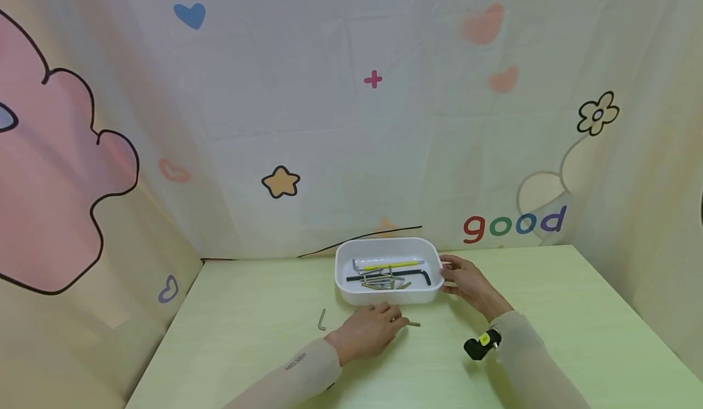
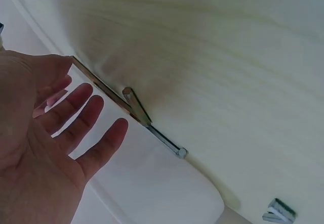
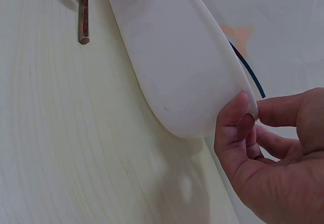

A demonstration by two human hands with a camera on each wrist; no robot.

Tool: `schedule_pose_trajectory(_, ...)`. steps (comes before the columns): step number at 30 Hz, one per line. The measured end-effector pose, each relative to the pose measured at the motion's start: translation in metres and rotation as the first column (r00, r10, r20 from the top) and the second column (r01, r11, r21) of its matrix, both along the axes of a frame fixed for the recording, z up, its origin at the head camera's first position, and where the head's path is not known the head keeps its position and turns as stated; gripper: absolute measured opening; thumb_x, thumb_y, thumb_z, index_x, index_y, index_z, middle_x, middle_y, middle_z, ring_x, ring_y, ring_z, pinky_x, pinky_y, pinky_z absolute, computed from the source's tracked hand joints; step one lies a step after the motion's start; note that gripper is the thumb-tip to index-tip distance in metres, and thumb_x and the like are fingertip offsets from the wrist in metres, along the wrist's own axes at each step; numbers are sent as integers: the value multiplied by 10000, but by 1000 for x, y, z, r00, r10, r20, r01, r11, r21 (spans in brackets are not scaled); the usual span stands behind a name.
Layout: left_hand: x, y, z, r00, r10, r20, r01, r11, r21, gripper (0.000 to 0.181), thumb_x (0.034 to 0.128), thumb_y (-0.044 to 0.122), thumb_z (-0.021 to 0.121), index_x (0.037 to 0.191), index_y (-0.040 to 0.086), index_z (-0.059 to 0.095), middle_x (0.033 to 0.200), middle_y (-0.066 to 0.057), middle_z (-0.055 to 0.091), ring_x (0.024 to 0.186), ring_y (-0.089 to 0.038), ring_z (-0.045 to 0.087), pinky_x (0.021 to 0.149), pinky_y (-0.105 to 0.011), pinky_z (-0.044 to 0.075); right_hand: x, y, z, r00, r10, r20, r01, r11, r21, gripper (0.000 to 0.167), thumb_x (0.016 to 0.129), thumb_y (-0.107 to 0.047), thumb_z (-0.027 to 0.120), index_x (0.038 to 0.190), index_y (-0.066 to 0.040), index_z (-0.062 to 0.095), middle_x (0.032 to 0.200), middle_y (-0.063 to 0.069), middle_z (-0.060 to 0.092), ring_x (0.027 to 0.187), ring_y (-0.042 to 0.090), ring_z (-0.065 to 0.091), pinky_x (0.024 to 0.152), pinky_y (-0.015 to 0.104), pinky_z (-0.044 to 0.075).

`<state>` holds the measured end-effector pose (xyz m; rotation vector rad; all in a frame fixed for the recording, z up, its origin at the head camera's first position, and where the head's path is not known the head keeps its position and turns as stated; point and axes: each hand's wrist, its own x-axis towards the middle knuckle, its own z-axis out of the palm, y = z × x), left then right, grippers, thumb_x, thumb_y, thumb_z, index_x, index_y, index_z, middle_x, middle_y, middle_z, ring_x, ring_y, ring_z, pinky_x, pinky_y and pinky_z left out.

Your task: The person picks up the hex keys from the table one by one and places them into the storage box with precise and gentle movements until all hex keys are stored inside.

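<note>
A white tray [image 1: 387, 297] holds several hex keys [image 1: 384, 281], a large black hex key [image 1: 428, 276] and a yellow stick [image 1: 392, 265]. My right hand [image 1: 467, 281] grips the tray's right end, thumb and fingers pinching its rim [image 3: 242, 70]. In front of the tray, my left hand [image 1: 367, 331] is low over the table, fingers loosely bent. A brass-coloured hex key [image 1: 414, 324] pokes out past its fingertips. The left wrist view shows the thumb at this key; whether it touches is unclear. A silver hex key [image 2: 167, 143] lies close by, partly hidden from the head view.
Another small hex key [image 1: 321, 320] lies on the pale wooden table [image 1: 247, 336], left of my left hand. A patterned cloth [image 1: 329, 122] hangs behind the table. A black device [image 1: 482, 344] is attached at my right wrist.
</note>
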<state>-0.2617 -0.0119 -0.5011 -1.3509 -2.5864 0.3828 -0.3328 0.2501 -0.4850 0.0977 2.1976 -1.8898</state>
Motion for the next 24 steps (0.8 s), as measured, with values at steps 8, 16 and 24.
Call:
schedule_pose_trajectory(8,-1,2,-5,999,14,-33,-15,1000,-4,303,1016,266,524,1314,259,577,1256,78,597,1176,-92,566,955,-245,523,1,0,-1,1000,-1,-2,1,1000,-6,487,1010,-61,465,1484,-24,360,1180,124,466,975,228,542,756,255,539)
schedule_pose_trajectory(16,-1,1,-7,999,-9,-52,10,1000,14,232,986,224,569,1207,284,608,1095,92,593,1004,-73,579,829,-215,533,1,0,-2,1000,-4,8,4,1000,-2,481,1010,-59,459,1483,-40,369,1188,118,452,996,235,518,774,252,536)
schedule_pose_trajectory(24,0,0,-4,999,-7,-53,7,1000,8,215,978,246,582,1180,321,581,1035,96,583,931,-69,571,707,-196,495,-1,1,0,1000,1,12,-1,1000,-7,495,1005,-60,467,1488,-39,360,1175,113,442,1007,246,518,773,247,535)
